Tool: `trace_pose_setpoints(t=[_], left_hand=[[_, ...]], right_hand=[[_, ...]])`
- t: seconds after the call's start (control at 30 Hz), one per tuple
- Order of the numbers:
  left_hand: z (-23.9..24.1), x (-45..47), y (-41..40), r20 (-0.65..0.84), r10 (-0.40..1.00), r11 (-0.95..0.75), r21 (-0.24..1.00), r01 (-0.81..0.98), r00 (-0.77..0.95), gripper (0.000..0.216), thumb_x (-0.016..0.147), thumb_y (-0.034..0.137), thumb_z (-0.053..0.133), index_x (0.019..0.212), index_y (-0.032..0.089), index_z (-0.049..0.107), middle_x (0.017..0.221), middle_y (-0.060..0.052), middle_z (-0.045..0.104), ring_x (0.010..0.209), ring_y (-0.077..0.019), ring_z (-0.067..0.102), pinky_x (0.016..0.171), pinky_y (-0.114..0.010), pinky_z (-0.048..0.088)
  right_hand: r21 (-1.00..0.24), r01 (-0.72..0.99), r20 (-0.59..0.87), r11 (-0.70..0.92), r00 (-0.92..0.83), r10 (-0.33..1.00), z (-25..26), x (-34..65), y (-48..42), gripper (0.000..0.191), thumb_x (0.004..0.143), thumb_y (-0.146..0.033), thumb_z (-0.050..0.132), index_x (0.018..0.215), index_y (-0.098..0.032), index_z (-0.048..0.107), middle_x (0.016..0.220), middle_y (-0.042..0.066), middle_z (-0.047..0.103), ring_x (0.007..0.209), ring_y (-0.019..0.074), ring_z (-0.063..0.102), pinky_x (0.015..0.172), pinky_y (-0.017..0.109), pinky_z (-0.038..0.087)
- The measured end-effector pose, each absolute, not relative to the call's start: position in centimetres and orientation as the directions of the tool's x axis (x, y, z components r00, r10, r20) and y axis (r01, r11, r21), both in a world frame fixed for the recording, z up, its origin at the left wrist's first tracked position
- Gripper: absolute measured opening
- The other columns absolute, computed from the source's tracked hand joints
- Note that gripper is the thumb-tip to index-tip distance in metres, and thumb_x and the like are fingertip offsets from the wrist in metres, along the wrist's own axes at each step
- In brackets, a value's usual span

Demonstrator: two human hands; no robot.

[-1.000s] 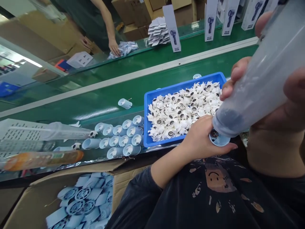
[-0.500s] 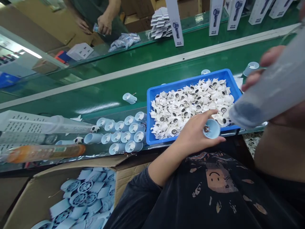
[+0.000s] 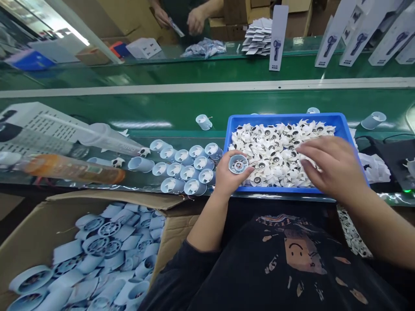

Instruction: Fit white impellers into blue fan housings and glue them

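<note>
Dozens of pale blue tubes (image 3: 97, 255) fill the cardboard box (image 3: 29, 224) at the lower left, below the bench (image 3: 136, 183). On the bench an orange bottle (image 3: 74, 169) lies on its side. Further right a cluster of tubes (image 3: 186, 166) lies in rows, open ends toward the camera.

Next comes the left hand (image 3: 228, 177). Its fingers are closed around 1 tube (image 3: 238, 164), held at the left edge of the blue tray (image 3: 285, 116) with its open end up and a small motor showing inside. The tray is heaped with white fan blades (image 3: 275, 151).

The right hand (image 3: 333, 168) lies palm down over the right part of the heap, fingers loosely spread and touching the blades. I cannot tell whether they have pinched 1, since the hand hides what is beneath.

The step in hand looks like taking a single blade from the heap. The blades lie tangled, so doing it well probably means pinching 1 by its hub, not by a vane. It should be lifted straight so its neighbours drop away, with the left hand holding the tube level.

At the far right a lone tube (image 3: 373, 120) stands on the green belt (image 3: 340, 97). Across the belt, another person's hands (image 3: 194, 19) are busy with something small.
</note>
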State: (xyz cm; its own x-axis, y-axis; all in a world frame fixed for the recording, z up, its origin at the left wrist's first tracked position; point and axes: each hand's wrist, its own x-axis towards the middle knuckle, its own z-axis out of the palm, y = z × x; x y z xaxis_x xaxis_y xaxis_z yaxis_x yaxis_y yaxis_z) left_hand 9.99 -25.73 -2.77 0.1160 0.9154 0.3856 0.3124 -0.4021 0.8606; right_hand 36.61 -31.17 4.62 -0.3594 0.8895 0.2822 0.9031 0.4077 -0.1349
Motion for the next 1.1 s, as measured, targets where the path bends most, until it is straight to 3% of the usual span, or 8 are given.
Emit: trace_pose_setpoints(t=[0.13,0.2,0.37,0.57,0.77,0.9,1.03,1.1], left_hand=[[-2.4,10.0,-25.8,0.336,0.931,-0.364,0.889,0.276,0.146,0.04,0.068,0.042,0.08,0.096,0.021,0.059,0.099,-0.005,0.068,0.092,-0.0226,0.065,0.086,-0.037,0.05],[-2.5,9.8,-25.8,0.333,0.93,-0.363,0.9,0.241,0.156,0.04,0.069,0.042,0.08,0.097,0.022,0.058,0.1,-0.005,0.067,0.093,-0.0226,0.065,0.087,-0.037,0.05],[-3.5,9.8,-25.6,0.351,0.929,-0.365,0.922,0.128,0.121,0.054,0.068,0.036,0.078,0.111,0.021,0.049,0.109,-0.008,0.062,0.096,-0.0223,0.063,0.088,-0.037,0.051],[-3.8,9.8,-26.3,0.332,0.932,-0.34,0.94,0.027,0.147,0.065,0.069,0.035,0.075,0.124,0.02,0.044,0.119,-0.013,0.06,0.107,-0.0269,0.063,0.095,-0.041,0.05],[-2.5,9.0,-28.1,0.264,0.916,-0.26,0.964,-0.054,0.303,0.064,0.069,0.047,0.078,0.122,0.021,0.054,0.119,-0.014,0.065,0.108,-0.0293,0.064,0.094,-0.042,0.051],[-2.2,8.3,-28.9,0.281,0.877,-0.274,0.959,-0.075,0.39,0.063,0.076,0.049,0.069,0.128,0.021,0.048,0.115,-0.013,0.066,0.103,-0.0271,0.066,0.091,-0.042,0.053],[-1.2,8.6,-29.6,0.27,0.843,-0.361,0.925,0.119,0.465,0.065,0.073,0.042,0.072,0.13,0.022,0.047,0.117,-0.013,0.065,0.103,-0.0282,0.065,0.094,-0.045,0.052],[-0.5,9.2,-29.8,0.299,0.813,-0.441,0.877,0.192,0.5,0.06,0.073,0.038,0.075,0.126,0.023,0.051,0.123,-0.012,0.064,0.111,-0.0296,0.063,0.1,-0.045,0.049]], right_hand=[[0.067,0.908,-0.139,0.415,-0.403,0.905,3.2,34.6,-27.0,0.028,0.093,-0.011,0.051,0.115,-0.019,0.066,0.121,0.006,0.063,0.117,0.0244,0.054,0.104,0.044,0.039],[0.153,0.913,-0.245,0.379,-0.336,0.909,3.2,34.6,-25.8,0.025,0.093,-0.011,0.049,0.108,-0.017,0.068,0.11,0.008,0.066,0.108,0.024,0.058,0.096,0.041,0.044],[0.313,0.915,-0.377,0.254,-0.126,0.918,3.8,34.3,-25.2,0.017,0.096,-0.02,0.052,0.103,-0.012,0.064,0.104,0.008,0.062,0.1,0.0199,0.058,0.089,0.039,0.049],[0.312,0.941,-0.375,0.133,-0.007,0.927,3.4,33.8,-26.6,0.021,0.098,-0.025,0.052,0.112,-0.013,0.062,0.11,0.009,0.06,0.099,0.0198,0.06,0.091,0.042,0.051],[0.078,0.996,-0.33,0.046,-0.018,0.944,3.0,35.2,-26.3,0.027,0.092,-0.016,0.053,0.117,-0.014,0.063,0.114,0.013,0.06,0.098,0.0247,0.061,0.089,0.048,0.05],[-0.254,0.967,-0.179,-0.034,-0.012,0.984,3.7,35.0,-27.2,0.031,0.088,-0.019,0.047,0.113,-0.01,0.063,0.117,0.021,0.057,0.099,0.0312,0.059,0.094,0.06,0.041],[-0.742,0.668,-0.112,0.049,-0.195,0.974,4.2,33.7,-29.9,0.054,0.09,-0.057,0.041,0.124,-0.016,0.051,0.108,0.014,0.061,0.082,0.0193,0.062,0.079,0.038,0.054],[-0.875,0.483,-0.107,0.045,-0.283,0.953,4.1,32.9,-31.2,0.061,0.088,-0.068,0.038,0.118,-0.016,0.051,0.09,0.01,0.063,0.07,0.0166,0.061,0.067,0.033,0.055]])
